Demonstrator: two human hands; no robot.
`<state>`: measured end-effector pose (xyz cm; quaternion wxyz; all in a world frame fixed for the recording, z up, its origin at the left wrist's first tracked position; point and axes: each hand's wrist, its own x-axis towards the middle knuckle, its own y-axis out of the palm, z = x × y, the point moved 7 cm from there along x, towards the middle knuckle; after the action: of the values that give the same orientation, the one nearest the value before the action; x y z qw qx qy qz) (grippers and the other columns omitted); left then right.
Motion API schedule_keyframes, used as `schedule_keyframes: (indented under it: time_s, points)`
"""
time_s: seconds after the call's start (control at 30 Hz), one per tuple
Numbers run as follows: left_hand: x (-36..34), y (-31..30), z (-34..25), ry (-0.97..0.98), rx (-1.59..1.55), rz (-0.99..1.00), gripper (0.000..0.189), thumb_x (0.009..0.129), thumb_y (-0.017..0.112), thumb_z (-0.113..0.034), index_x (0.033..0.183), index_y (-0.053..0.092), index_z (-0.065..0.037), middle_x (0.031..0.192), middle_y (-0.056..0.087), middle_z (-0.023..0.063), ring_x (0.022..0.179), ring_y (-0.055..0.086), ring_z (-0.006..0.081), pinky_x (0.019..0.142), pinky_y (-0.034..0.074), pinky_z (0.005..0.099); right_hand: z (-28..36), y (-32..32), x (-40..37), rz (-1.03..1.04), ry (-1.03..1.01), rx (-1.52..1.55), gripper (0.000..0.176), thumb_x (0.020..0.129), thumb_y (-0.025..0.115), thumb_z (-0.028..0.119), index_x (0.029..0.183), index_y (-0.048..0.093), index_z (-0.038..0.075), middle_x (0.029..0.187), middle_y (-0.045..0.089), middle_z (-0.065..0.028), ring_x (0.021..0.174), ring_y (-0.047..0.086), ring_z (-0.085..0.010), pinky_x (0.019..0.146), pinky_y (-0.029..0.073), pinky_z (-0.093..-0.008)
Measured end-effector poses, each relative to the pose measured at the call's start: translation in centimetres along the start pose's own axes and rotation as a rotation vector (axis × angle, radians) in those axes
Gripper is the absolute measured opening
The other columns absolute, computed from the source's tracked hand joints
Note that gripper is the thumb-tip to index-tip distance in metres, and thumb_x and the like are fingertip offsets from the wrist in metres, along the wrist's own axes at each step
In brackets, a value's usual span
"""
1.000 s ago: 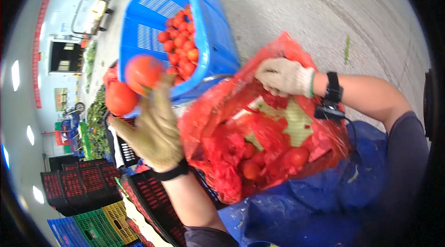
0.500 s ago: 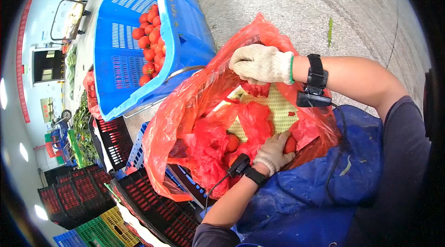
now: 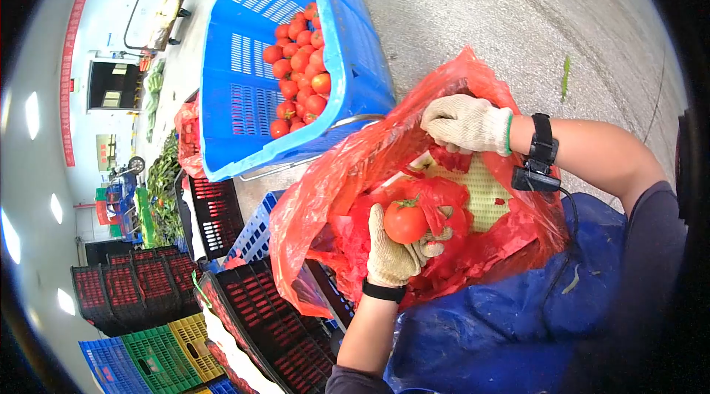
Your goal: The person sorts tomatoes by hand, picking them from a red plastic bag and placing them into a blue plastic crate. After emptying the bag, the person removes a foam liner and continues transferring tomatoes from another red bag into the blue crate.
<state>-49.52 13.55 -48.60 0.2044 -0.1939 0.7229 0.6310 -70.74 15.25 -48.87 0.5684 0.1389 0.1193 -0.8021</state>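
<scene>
My left hand (image 3: 392,257), in a cream knit glove, holds a ripe tomato (image 3: 404,224) with a green calyx, thumb on one side and fingers curled around the other. It is over a large red plastic bag (image 3: 325,194) that opens wide in front of me. My right hand (image 3: 466,124), gloved too, is closed on the bag's upper edge. Inside the bag lie crumpled red plastic and a pale yellow textured sheet (image 3: 484,190). The plastic hides most of what lies underneath.
Beyond the bag stands a tilted blue crate (image 3: 355,46) with several tomatoes (image 3: 299,61) in it. Black crates (image 3: 274,320) stand at the lower left, near green and yellow crates (image 3: 159,357). Leafy greens (image 3: 164,187) and a cart (image 3: 159,17) are farther off.
My left hand has lifted the tomato from inside the bag and turned, bringing it toward the bag's middle. My right hand still grips the edge. The whole view has shifted.
</scene>
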Motion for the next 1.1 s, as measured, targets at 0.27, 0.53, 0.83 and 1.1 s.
schedule_keyframes:
  time_s: [0.27, 0.53, 0.83, 1.1]
  points:
    - [-1.0, -0.9, -3.8, 0.226, 1.115, -0.459, 0.067, 0.082, 0.070, -0.036, 0.136, 0.041, -0.008, 0.105, 0.061, 0.0112, 0.082, 0.065, 0.0237, 0.062, 0.055, 0.0301, 0.0, 0.2, -0.2, 0.035, 0.059, -0.058, 0.026, 0.091, 0.050, 0.029, 0.098, 0.063, 0.008, 0.079, 0.061, -0.0019, 0.066, 0.060, -0.0125, 0.061, 0.050, -0.0283]
    - [-3.1, 3.5, -9.2, 0.375, 0.471, -0.217, 0.057, 0.087, 0.063, -0.048, 0.126, 0.049, -0.009, 0.108, 0.062, 0.0115, 0.065, 0.058, 0.0129, 0.043, 0.040, 0.0160, 0.3, 0.2, -0.4, 0.061, 0.082, -0.096, 0.028, 0.091, 0.048, 0.030, 0.096, 0.062, 0.007, 0.079, 0.060, -0.0021, 0.067, 0.060, -0.0130, 0.062, 0.051, -0.0281]
    - [-5.8, 10.1, -17.8, 0.890, 0.646, -0.185, 0.031, 0.088, 0.062, -0.012, 0.116, 0.051, -0.006, 0.082, 0.056, 0.0012, 0.058, 0.050, 0.0082, 0.046, 0.042, 0.0181, 0.5, 0.4, -0.2, 0.073, 0.048, -0.095, 0.024, 0.091, 0.050, 0.025, 0.099, 0.061, 0.004, 0.076, 0.058, -0.0019, 0.062, 0.057, -0.0108, 0.051, 0.050, -0.0254]
    - [1.0, -6.9, -5.0, 0.211, 1.774, -0.376, 0.022, 0.080, 0.060, -0.011, 0.101, 0.061, -0.007, 0.085, 0.062, 0.0081, 0.074, 0.060, 0.0218, 0.066, 0.050, 0.0326, 0.0, 0.5, 0.0, 0.084, 0.086, -0.124, 0.025, 0.091, 0.051, 0.026, 0.099, 0.061, 0.005, 0.076, 0.058, -0.0010, 0.063, 0.057, -0.0102, 0.053, 0.049, -0.0252]
